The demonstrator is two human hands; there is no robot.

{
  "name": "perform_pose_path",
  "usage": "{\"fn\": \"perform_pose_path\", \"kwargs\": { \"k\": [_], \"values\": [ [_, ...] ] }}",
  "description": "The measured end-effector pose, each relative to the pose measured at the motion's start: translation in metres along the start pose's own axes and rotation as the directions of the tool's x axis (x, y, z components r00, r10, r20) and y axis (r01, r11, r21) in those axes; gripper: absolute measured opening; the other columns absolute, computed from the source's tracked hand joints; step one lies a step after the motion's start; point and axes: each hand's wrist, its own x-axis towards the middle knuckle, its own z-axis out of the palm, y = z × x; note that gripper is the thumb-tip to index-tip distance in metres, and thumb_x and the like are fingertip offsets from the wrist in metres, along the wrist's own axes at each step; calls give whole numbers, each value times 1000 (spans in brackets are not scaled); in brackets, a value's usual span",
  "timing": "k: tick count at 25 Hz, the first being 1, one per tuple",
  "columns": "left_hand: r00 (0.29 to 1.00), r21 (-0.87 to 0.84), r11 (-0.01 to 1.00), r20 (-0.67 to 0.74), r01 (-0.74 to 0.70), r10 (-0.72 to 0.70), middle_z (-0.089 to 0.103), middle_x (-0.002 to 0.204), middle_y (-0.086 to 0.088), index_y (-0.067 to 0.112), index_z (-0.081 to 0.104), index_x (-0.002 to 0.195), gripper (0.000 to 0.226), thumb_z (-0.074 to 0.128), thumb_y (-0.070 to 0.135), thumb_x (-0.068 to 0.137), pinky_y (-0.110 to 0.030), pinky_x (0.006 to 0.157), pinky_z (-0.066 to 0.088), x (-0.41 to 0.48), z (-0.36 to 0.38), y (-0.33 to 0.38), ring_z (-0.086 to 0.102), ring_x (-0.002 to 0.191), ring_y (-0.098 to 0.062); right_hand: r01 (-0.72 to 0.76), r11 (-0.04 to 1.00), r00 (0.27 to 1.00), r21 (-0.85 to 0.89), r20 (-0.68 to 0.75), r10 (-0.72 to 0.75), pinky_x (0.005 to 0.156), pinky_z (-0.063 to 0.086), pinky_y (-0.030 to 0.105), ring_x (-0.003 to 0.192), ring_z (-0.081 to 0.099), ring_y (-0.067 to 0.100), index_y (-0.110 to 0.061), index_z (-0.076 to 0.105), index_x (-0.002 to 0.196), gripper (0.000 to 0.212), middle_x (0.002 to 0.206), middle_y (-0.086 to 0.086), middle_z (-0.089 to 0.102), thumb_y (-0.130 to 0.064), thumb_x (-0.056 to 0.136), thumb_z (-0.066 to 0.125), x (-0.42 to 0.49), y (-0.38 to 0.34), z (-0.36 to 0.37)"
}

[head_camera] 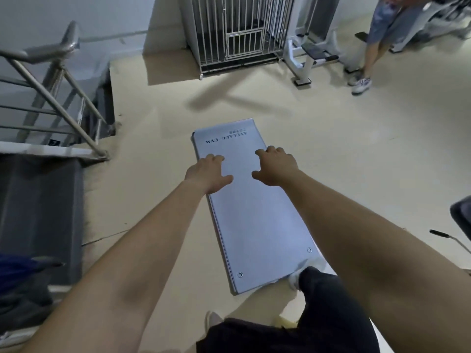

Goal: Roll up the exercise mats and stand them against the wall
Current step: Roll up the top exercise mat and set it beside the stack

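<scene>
l hand (207, 174), r hand (276, 166) over mat (257, 225)

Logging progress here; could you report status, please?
Left hand and right hand empty, over flat grey-blue rectangular exercise mat, not yet rolled. Wearer's white shoe at its near corner.

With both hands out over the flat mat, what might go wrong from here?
1. A white shoe overlaps the near corner of the flat grey-blue foam mat and may pin it during rolling.
2. The open stairwell beside the metal railing lies close on the left; a loose roll or misstep might reach it.
</scene>
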Motion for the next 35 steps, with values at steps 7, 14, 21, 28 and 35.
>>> {"fn": "perform_pose_path", "kwargs": {
  "k": [7,14,21,28,35],
  "values": [
    [992,-25,992,33,124,-123,38,155,-7,20,30,156,73,54,54,96,-44,102,45,113,127,70,41,138,-28,84,996,988,-7,132,-82,103,44,47,139,43,34,-18,36,156,69,152,12,45,-48,98,59,100,136,110],
    [974,23,984,140,178,-180,39,153,-8,19,32,155,73,55,53,94,-45,104,44,260,427,71,41,138,-29,99,995,973,9,208,-98,102,43,44,136,44,33,-17,40,152,63,148,11,47,-46,98,58,240,250,392],
    [954,85,982,238,168,-184,40,150,-9,18,32,154,77,57,57,93,-45,99,46,287,701,24,43,135,-31,57,998,952,20,301,-60,105,42,48,137,43,35,-17,41,152,63,149,14,46,-47,99,58,267,293,668],
    [920,29,980,339,197,-195,36,153,-6,23,31,155,80,66,50,88,-44,103,44,208,851,22,37,136,-33,64,996,922,62,378,-83,102,44,47,140,39,33,-25,35,158,65,154,9,41,-43,99,57,189,317,812],
    [902,164,981,401,99,-158,15,162,-3,34,27,152,89,79,41,80,-48,110,38,163,962,36,23,142,-36,272,953,862,-133,475,-179,91,47,44,132,38,34,-28,32,150,83,150,8,31,-47,83,77,128,342,917]
  ]
}}
